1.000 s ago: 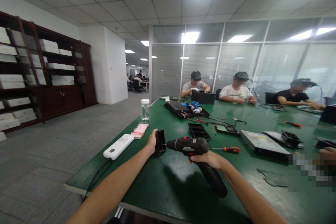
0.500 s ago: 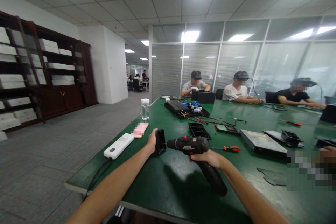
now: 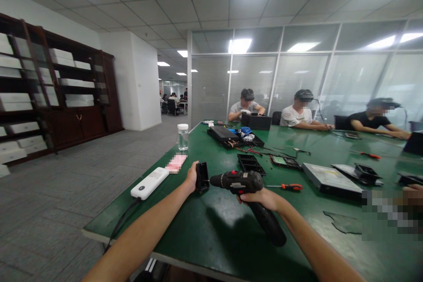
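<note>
From afar, I hold a black plastic part [image 3: 202, 178] in my left hand [image 3: 191, 178], on or just above the green table [image 3: 185, 229], while my right hand [image 3: 261, 198] grips a power drill [image 3: 238, 181] aimed at its open side; whether bit [image 3: 209, 181] and part touch, I cannot tell. A drill held off-line could, I judge, skid the bit, and a loose left grip could let the part spin.

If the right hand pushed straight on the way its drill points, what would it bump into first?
The drill in the right hand would likely meet the black plastic part held in the left hand; whether they touch now is unclear.
</note>
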### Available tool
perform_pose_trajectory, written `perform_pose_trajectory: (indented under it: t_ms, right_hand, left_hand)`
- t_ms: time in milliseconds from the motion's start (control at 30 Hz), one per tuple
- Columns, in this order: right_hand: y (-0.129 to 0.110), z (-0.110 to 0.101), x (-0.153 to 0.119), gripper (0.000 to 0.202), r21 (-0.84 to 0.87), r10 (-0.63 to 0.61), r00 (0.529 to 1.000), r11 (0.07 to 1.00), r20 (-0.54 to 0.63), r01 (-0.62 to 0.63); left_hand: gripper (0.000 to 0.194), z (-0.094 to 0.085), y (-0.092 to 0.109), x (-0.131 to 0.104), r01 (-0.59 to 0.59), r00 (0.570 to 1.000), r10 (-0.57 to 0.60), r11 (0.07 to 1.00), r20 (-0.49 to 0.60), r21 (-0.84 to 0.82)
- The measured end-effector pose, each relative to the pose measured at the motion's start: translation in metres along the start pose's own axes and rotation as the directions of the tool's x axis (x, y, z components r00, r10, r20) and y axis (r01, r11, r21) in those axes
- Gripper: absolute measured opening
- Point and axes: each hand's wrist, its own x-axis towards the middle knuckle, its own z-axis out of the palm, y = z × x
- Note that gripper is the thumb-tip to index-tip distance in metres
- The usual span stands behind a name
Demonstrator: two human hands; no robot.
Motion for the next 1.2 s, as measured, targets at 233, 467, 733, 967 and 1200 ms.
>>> perform_pose_trajectory:
  t_ms: [233,467,733,967,1200]
  right_hand:
    - [0.0026,0.0001,0.0004,0.033,0.016,0.012,1.000,1.000,0.004,-0.012]
    - [0.0038,-0.0006,0.0009,0.035,0.009,0.012,1.000,1.000,0.008,-0.012]
    - [0.0031,-0.0009,0.0003,0.033,0.018,-0.002,1.000,1.000,0.017,0.002]
    - [0.0056,-0.0010,0.0003,0.032,0.023,0.015,1.000,1.000,0.012,-0.016]
    - [0.0045,-0.0009,0.0007,0.031,0.018,0.002,1.000,1.000,0.019,-0.002]
  left_hand:
    - [0.038,-0.0005,0.0007,-0.0003,-0.012,1.000,0.012,1.000,0.020,0.006]
    - [0.039,-0.0007,0.0001,0.0009,-0.016,1.000,0.015,1.000,0.023,0.012]
    - [0.039,0.0007,0.0012,-0.0015,0.018,0.999,-0.019,1.000,0.029,0.014]
    - [0.038,0.0018,0.0021,-0.0043,0.025,1.000,-0.025,1.000,0.017,-0.001]
    - [0.039,0.0013,0.0018,-0.0035,0.018,1.000,-0.019,1.000,0.023,0.015]
